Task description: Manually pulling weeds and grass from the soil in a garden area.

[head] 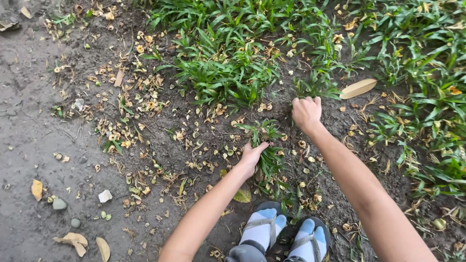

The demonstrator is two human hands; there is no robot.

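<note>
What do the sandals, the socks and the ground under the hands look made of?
Sandals: dark soles, probably rubber or foam, matte; grey straps look like woven webbing. Socks: white and light blue knit fabric, soft folds. Ground: bare damp-looking soil, dark and crumbly, littered with dry leaves. Left hand grips a grass tuft; right hand is fisted at another.

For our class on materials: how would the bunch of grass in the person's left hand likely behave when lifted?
The bunch of grass in the left hand probably flops: its blades are long, thin and splay apart. It looks light, being only leaves. Loose blades may slip out, since the fingers close around just part of it.
</note>
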